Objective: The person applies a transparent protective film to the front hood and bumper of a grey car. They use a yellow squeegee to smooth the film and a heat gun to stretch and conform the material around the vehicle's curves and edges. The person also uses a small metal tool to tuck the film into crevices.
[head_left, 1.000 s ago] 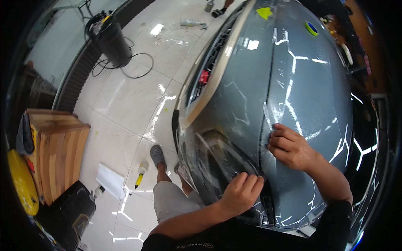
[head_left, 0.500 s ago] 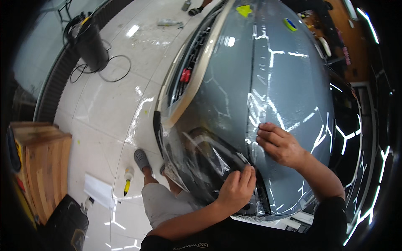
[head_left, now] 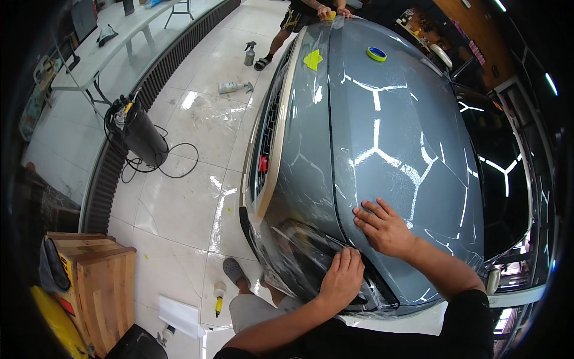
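A grey car hood (head_left: 394, 119) lies before me, with clear film (head_left: 299, 239) stretched and wrinkled over the headlight (head_left: 317, 245) at its near corner. My left hand (head_left: 344, 278) is at the headlight's upper edge, fingers bunched together on the film. Farther right, my right hand (head_left: 385, 232) rests on the hood with its fingers spread, just right of the dark seam. What lies under the left fingertips is hidden.
At the hood's far end a co-worker's hands (head_left: 326, 13) hold a yellow squeegee. A tape roll (head_left: 376, 54) and a yellow-green piece (head_left: 313, 60) lie on the hood. On the floor are spray bottles (head_left: 232, 88), a black tank (head_left: 143, 134) with a hose, and a wooden box (head_left: 107, 287).
My right hand has gone from pinched fingers to spread ones on the hood. The view has shifted, bringing the co-worker's hands into sight. My left hand stays by the headlight.
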Demonstrator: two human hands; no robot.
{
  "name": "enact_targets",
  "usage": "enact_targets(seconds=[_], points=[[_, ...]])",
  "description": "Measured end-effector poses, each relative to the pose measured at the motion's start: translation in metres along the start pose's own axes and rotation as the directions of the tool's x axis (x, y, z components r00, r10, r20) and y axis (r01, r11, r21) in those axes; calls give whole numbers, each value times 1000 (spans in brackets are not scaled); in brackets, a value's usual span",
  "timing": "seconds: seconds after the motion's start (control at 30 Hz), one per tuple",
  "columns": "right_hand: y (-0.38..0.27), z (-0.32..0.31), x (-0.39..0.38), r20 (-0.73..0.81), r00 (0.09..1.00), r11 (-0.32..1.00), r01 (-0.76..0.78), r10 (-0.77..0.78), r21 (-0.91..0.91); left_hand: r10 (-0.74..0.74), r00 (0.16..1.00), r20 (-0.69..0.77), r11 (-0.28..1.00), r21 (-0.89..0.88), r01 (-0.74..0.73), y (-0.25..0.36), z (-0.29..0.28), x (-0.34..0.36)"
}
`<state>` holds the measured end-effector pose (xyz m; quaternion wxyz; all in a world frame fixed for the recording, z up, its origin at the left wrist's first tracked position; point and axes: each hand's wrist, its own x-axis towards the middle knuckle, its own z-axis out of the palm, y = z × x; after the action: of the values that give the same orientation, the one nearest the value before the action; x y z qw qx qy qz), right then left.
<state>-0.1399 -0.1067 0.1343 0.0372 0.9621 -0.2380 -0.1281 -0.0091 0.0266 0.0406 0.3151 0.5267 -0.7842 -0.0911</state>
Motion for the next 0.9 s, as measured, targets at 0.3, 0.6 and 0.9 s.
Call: enact_targets(seconds=[0.3, 0.6, 0.9], points=[[-27, 1, 17, 19, 999, 987, -41, 39, 152, 61, 997, 53, 991, -124, -54, -7, -2, 0], [-53, -13, -13, 223, 969, 994, -101, 105, -32, 89, 993, 73, 955, -290, -64, -14, 5, -9], [-74, -19, -6, 311, 927, 964, -143, 209, -222, 32, 997, -64, 732, -678, -67, -46, 3, -22]])
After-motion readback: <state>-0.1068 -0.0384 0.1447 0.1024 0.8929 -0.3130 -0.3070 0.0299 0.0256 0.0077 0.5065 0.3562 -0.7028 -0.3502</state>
